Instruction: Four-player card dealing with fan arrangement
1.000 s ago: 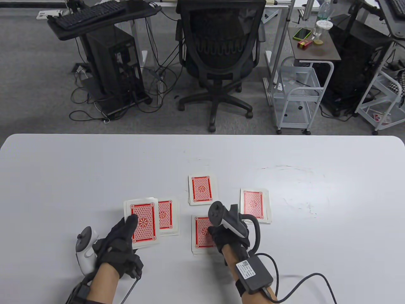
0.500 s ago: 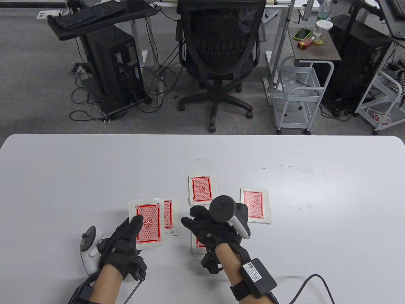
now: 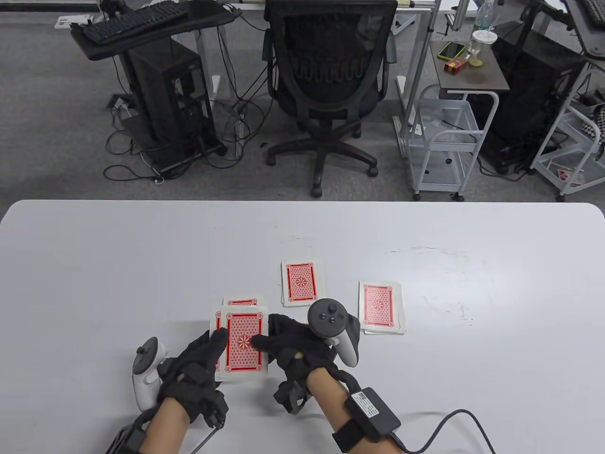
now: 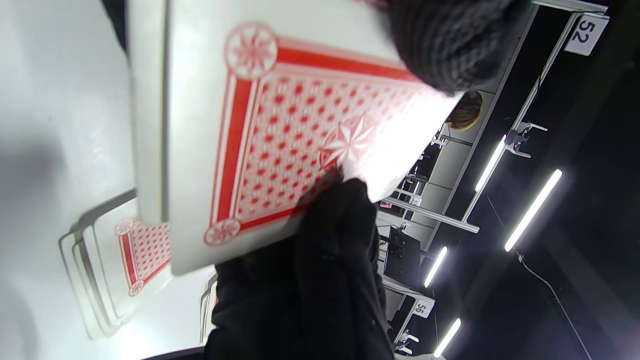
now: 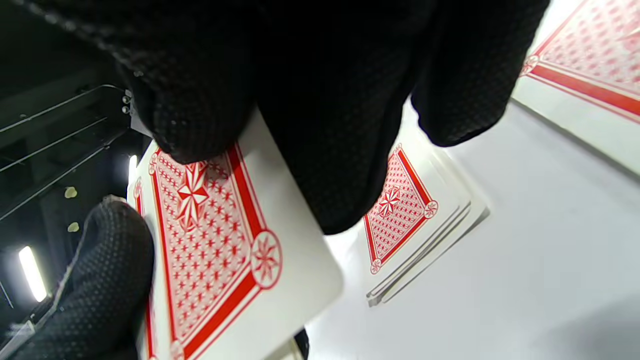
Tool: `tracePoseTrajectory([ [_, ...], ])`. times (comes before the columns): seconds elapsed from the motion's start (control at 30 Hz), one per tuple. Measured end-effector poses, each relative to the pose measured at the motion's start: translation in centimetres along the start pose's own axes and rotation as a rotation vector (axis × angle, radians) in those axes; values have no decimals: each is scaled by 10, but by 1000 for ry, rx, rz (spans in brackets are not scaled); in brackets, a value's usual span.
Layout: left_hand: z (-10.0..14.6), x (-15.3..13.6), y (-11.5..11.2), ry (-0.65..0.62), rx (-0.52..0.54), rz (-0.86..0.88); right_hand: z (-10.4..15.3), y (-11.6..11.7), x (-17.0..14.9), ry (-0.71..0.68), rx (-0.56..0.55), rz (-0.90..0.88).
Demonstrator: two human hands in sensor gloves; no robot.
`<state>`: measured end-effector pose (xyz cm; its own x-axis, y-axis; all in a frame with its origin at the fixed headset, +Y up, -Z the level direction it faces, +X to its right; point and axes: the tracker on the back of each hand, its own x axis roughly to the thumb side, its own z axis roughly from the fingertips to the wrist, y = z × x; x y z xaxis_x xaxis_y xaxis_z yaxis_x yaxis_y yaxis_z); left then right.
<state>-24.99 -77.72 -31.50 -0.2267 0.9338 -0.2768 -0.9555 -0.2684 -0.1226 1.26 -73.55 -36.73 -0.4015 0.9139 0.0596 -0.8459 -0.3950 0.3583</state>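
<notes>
While left hand (image 3: 191, 378) holds deck (image 3: 241, 347), right hand (image 3: 293, 347) pinches top card.

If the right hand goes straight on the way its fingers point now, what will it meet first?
The right hand points toward the person's left, its fingers already on the top card of the deck in the left hand. Further on, probably the left thumb; depth is unclear.

Black gloved fingers (image 5: 320, 100) of the right hand (image 5: 300, 75) hang in from the top edge and pinch the top card (image 5: 220, 240), a red-backed one, near its star centre. A second gloved fingertip (image 5: 100, 280), at lower left, lies against the same card. Behind them a small pile of red-backed cards (image 5: 405, 215) lies on the white bench (image 5: 500, 280), its edges slightly splayed. Another red-backed card (image 5: 585, 65) shows at the top right corner.
</notes>
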Motion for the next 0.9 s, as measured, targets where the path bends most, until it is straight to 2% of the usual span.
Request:
tracePoseTrajectory([
  [0.17, 2, 7, 30, -14, 108, 42, -15, -13, 4, 7, -30, 54],
  [0.3, 8, 12, 61, -5, 234, 38, -42, -15, 12, 58, -41, 154],
  [0.37, 10, 14, 68, -8, 270, 55, -55, -11, 16, 84, -38, 223],
  [0.57, 11, 16, 68, -25, 262, 92, -105, 29, 25, 197, 13, 552],
  [0.63, 10, 16, 66, -24, 257, 82, -112, 40, 25, 232, 20, 666],
  [0.8, 8, 16, 66, -20, 244, 76, -124, 67, 16, 312, 13, 1093],
  [0.9, 7, 16, 66, -20, 242, 73, -123, 68, 14, 300, 8, 1118],
])
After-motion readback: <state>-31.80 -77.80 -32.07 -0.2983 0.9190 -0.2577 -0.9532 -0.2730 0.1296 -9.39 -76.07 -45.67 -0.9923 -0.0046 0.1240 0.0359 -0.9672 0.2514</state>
